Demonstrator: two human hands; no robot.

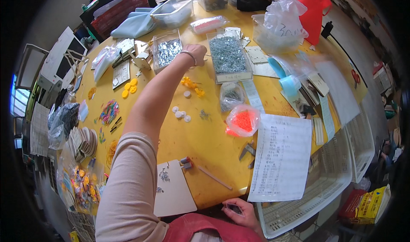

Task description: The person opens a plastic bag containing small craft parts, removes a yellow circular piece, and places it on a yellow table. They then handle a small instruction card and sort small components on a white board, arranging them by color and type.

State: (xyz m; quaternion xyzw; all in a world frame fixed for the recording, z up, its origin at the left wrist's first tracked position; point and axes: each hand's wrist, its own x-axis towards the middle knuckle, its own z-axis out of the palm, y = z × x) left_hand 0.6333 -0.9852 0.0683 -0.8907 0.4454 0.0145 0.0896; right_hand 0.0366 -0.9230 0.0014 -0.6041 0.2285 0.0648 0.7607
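My left arm stretches across the table, and my left hand is curled closed between two clear boxes. One box holds dark shiny small metal parts. The other box is full of small silvery metal pieces. Whatever the left fingers pinch is hidden or too small to name. Close to my body at the table's front edge, my right hand is wrapped round a small dark object with a pale rim. Left of it lies a white board with small metal pieces on it.
A handwritten list lies right of centre, beside a bag of orange-red pieces. White plastic baskets stand at the lower right. Yellow parts, white discs, a pencil and wooden pieces are spread about.
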